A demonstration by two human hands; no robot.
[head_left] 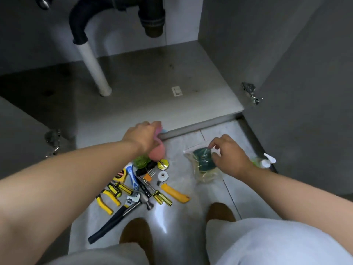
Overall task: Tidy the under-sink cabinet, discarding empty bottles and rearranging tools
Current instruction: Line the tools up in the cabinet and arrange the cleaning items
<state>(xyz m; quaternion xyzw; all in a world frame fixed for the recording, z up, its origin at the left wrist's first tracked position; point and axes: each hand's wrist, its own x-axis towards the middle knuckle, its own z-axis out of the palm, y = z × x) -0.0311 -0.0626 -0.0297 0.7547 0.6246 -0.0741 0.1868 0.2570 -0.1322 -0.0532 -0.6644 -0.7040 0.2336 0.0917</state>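
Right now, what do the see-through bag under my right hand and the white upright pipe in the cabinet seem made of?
See-through bag: thin clear plastic film, glossy; it crinkles, glints and shows dark green contents. White upright pipe: probably rigid plastic, smooth, slightly matte, evenly white; painted metal can't be ruled out.

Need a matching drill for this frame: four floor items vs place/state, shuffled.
1 pink cloth
2 clear bag
3 utility knife
4 spray bottle

a beside the right cabinet door
b gripped by the left hand
c yellow, at the right edge of the tool pile
d pinched by the right hand

Pairs: 1-b, 2-d, 3-c, 4-a
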